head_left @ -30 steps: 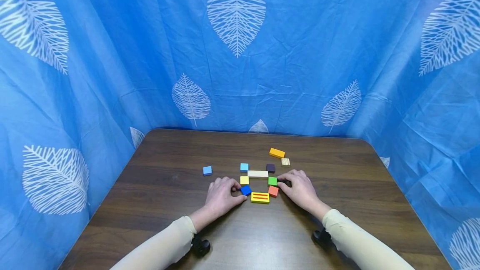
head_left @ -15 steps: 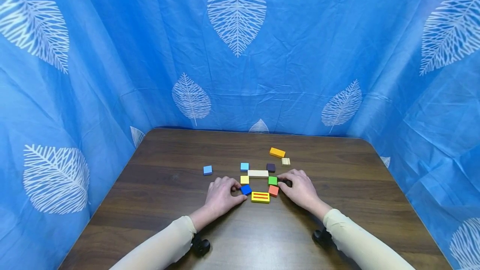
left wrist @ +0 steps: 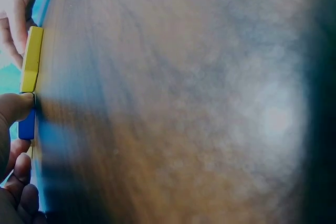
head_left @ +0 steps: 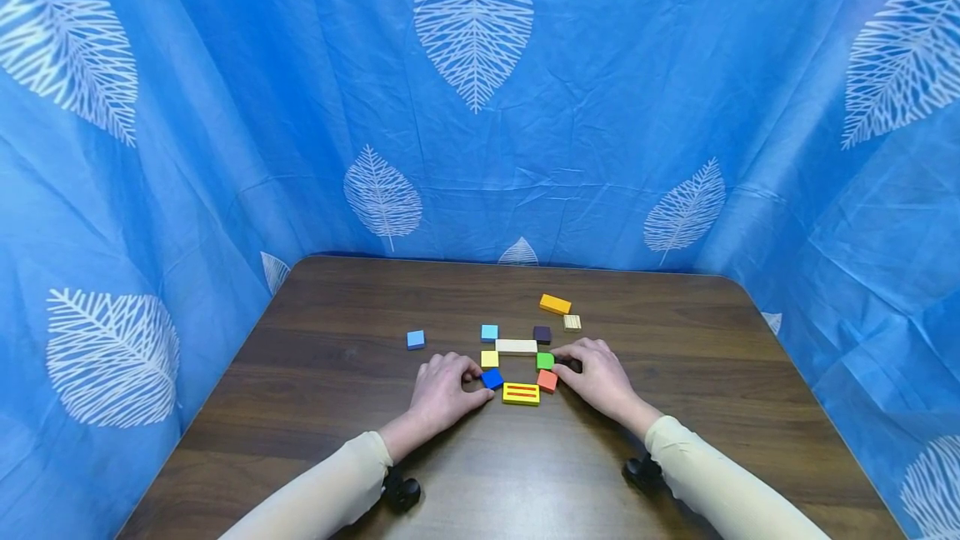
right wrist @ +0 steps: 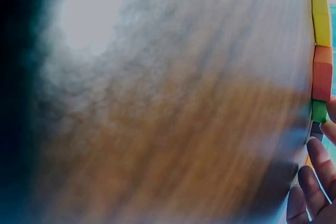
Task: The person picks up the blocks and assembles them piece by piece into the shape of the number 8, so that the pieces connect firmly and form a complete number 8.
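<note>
My right hand (head_left: 597,374) edges inward, pinching a green square block (head_left: 544,361) to its left; my left hand (head_left: 442,390) pinches a blue square block (head_left: 492,379).

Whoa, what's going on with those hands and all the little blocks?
Someone has little blocks laid out on a table. The left hand pinches the dark blue block, which sits at a slant, and the right hand pinches the green block. Those two, with the yellow block, white block, red block and red-striped block, make a rough ring. A light blue block lies alone off to the left, and an orange block lies beyond the ring.
</note>
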Demonstrator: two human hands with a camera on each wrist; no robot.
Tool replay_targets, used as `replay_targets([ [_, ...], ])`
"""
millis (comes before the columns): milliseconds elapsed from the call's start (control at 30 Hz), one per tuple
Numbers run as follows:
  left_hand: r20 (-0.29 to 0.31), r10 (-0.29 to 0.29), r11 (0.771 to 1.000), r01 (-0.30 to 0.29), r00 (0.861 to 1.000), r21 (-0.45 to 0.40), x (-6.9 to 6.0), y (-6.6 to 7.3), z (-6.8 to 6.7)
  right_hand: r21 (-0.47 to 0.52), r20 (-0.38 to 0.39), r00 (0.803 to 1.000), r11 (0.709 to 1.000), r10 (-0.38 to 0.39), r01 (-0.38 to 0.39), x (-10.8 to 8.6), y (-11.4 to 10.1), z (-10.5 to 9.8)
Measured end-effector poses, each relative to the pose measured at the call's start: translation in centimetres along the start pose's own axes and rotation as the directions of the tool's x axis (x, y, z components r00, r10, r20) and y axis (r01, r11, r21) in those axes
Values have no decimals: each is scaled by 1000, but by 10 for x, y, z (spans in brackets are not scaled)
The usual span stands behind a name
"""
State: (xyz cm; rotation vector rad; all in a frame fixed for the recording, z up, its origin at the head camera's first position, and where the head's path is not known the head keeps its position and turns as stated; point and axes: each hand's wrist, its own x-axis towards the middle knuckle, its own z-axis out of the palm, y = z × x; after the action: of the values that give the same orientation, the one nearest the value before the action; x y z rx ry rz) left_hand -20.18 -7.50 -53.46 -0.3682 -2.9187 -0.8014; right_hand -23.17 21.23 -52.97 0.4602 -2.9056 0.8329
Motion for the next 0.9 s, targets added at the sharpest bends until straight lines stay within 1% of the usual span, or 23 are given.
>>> replay_targets([
  [333,6,-1,1000,1,1000,-7,-1,1,-2,9,0,1000,1000,-12,12,0,0,0],
  [500,-7,5,1000,-5,1000,-11,-1,0,-1,19,-23,999,1000,-23,24,-2,1,-1],
  [600,-9,4,1000,-4,1000,-18,-2,0,0,27,-37,999,1000,-10,11,-6,2,-4],
  [733,-8,7,1000,-7,1000,-23,-2,0,-1,34,-28,999,999,36,-35,-15,2,-9],
  [800,-12,13,1000,-13,1000,-22,-2,0,-1,14,-20,999,999,33,-32,-20,1,-10],
  [900,-15,17,1000,-17,1000,-22,-2,0,-2,-20,-13,1000,1000,-5,5,-24,-1,-10],
])
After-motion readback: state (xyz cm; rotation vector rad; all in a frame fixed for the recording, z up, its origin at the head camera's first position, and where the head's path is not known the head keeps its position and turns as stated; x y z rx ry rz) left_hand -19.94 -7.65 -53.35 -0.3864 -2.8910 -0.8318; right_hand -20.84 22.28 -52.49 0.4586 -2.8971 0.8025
